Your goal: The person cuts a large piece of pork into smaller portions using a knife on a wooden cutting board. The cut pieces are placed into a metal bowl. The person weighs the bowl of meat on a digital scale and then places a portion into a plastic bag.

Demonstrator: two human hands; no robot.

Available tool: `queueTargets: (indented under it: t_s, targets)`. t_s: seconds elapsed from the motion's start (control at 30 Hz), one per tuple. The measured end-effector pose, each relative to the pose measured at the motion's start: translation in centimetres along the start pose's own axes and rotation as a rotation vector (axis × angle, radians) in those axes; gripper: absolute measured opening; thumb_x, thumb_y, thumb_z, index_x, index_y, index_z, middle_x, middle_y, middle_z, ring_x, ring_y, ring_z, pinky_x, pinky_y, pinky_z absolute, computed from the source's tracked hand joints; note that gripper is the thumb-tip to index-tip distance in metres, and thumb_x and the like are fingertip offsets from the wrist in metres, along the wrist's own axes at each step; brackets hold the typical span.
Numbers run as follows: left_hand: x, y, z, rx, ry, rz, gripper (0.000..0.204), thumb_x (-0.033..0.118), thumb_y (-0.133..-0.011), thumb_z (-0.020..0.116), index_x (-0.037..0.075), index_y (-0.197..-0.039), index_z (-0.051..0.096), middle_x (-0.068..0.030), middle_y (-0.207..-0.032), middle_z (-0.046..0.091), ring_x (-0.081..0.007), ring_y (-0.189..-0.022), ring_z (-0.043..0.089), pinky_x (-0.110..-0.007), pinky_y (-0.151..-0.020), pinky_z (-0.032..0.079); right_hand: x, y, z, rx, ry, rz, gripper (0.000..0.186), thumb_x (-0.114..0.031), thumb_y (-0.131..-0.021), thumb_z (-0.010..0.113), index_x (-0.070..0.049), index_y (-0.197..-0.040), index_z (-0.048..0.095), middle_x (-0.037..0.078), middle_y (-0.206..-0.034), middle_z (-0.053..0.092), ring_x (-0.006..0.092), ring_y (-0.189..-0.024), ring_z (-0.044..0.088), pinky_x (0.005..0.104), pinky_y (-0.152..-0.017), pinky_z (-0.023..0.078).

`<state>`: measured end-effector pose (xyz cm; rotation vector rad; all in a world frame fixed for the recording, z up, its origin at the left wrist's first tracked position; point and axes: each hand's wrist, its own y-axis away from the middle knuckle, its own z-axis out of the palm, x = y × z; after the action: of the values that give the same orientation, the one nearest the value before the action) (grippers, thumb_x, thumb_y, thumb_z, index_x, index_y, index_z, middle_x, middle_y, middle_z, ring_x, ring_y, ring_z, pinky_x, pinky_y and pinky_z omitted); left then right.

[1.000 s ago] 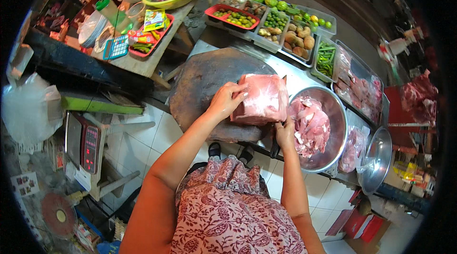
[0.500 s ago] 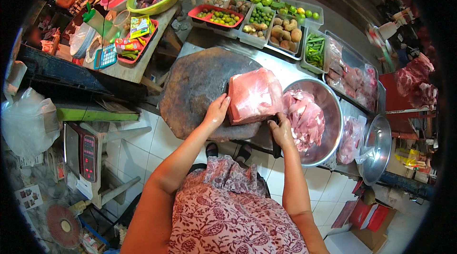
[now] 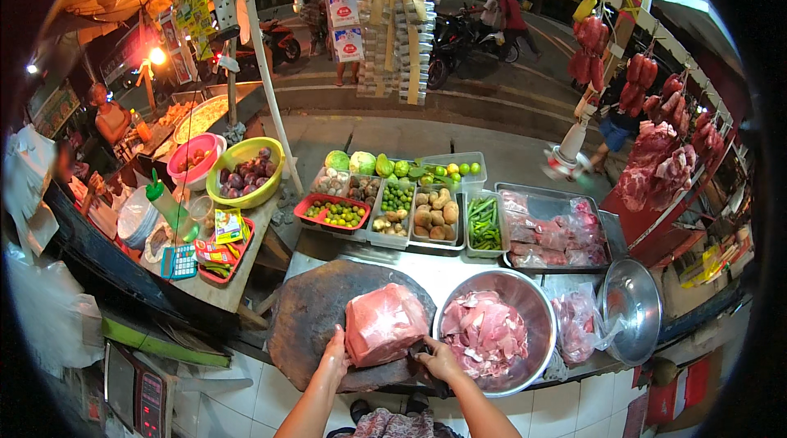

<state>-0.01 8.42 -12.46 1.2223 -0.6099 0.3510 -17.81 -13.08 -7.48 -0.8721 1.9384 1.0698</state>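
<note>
A thick block of raw pork [image 3: 384,325] rests on the right part of a round, worn wooden chopping block [image 3: 307,311], its front side facing me. My left hand [image 3: 334,358] grips the pork's left side near its lower corner. At the lower right corner of the pork, my right hand [image 3: 441,362] is closed round a dark knife [image 3: 436,387], mostly hidden by the hand and the meat. To the right of that hand, a wide steel bowl [image 3: 544,331] holds many cut pieces of pork [image 3: 485,330].
Beyond the chopping block stand tubs of limes, potatoes and green chillies [image 3: 484,223], and a tray of bagged meat [image 3: 557,233]. A small fan [image 3: 566,161] and sausages [image 3: 590,40] hang at right. A steel basin [image 3: 633,311] sits past the bowl; a scale [image 3: 135,393] stands lower left.
My view has tilted up, bringing the street and hanging goods into sight. Both hands stay at the pork, which now shows more of its front side.
</note>
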Motion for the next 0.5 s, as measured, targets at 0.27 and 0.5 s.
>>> queueTargets:
  t_s: [0.27,0.5]
  targets:
    - [5.6,-5.6,1.0,0.013,-0.575,0.613,0.060,0.038,-0.100,0.057,-0.004,-0.142,0.047,-0.0205,-0.146,0.050,-0.0290,-0.135,0.048,-0.038,-0.112,0.037,-3.7,5.5,-7.4,-0.049,-0.342,0.224,0.052,-0.004,-0.089,0.064,-0.006,-0.139,0.053,0.006,-0.074,0.063,0.0129,-0.047,0.055,0.0287,-0.042,0.045]
    - [12.2,-6.5,6.8,-0.265,-0.925,0.613,0.044,0.038,-0.100,0.060,-0.003,-0.109,0.072,-0.0108,-0.098,0.073,-0.0170,-0.089,0.065,-0.034,-0.084,0.052,-5.7,7.3,-4.1,0.209,-0.656,0.040,0.040,0.000,-0.088,0.066,-0.001,-0.123,0.048,0.004,-0.066,0.059,0.0142,-0.047,0.056,0.0300,-0.042,0.045]
